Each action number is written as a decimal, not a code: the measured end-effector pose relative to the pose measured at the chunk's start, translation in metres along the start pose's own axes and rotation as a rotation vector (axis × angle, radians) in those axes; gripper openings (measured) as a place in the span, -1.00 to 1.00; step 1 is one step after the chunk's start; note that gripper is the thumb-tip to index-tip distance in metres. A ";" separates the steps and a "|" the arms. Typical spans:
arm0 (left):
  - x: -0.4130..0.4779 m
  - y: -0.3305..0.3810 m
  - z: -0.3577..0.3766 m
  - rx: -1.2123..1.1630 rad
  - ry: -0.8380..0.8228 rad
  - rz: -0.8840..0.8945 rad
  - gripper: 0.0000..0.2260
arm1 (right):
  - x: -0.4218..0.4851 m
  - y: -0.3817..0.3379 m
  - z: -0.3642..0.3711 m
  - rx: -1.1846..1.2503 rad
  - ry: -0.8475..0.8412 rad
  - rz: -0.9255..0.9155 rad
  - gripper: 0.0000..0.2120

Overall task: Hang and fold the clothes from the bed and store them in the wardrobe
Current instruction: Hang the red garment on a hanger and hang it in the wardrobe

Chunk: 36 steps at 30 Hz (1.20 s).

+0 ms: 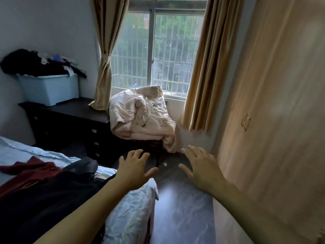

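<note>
On the bed [133, 217] at the lower left lie a dark red garment [29, 171] and black clothes [52, 194], with a grey piece [82, 164] on top. My left hand [135, 169] hovers over the bed's corner, fingers spread, holding nothing. My right hand [202, 169] is held out over the floor, fingers spread and empty, close to the light wooden wardrobe [274, 120] on the right, whose door is shut.
A dark chest of drawers [73, 120] stands against the far wall with a light blue box [51, 88] heaped with dark clothes. A crumpled pale quilt [140, 113] sits on a chair below the window. Dark floor runs between bed and wardrobe.
</note>
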State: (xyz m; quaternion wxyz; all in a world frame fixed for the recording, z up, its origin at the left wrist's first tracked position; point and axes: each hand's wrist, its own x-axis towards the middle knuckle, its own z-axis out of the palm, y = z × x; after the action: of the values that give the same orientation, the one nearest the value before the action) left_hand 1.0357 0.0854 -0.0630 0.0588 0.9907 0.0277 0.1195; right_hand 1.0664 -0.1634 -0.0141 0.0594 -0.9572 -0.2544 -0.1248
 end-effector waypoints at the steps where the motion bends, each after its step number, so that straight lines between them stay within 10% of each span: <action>1: 0.014 -0.001 0.006 0.020 -0.003 -0.006 -0.32 | 0.017 0.006 0.009 0.005 -0.002 -0.017 -0.44; 15: 0.138 -0.036 0.068 0.088 -0.081 -0.506 -0.34 | 0.275 0.053 0.145 0.200 -0.143 -0.355 -0.42; 36: 0.098 -0.221 0.076 0.007 -0.029 -1.055 -0.34 | 0.403 -0.188 0.217 0.206 -0.225 -0.986 -0.43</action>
State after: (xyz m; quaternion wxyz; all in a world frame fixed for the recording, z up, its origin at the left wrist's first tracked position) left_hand 1.1395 0.3025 -0.1407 0.1078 0.8440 0.5220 0.0600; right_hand 1.3552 0.2278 -0.1051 0.0597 -0.7201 -0.6913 -0.0086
